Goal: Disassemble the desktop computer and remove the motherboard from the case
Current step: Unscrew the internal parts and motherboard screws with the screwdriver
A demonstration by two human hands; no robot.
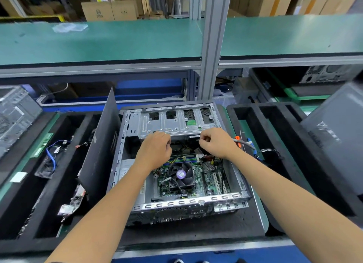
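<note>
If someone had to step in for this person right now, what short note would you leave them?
Left hand and right hand: both reach into the open case, fingers curled at the near edge of the drive cage; what they grip is hidden.
Motherboard lies in the case, fan and cables attached.
Done: side panel off, leaning left of the case.
Left: free the cage and cables, lift the board out.

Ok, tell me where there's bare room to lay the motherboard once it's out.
Bare black mat in front of the case is free. So is the green shelf above. The left tray is crowded with cables and boards, and the side panel leans there. Both hands fill the case's middle.
</note>
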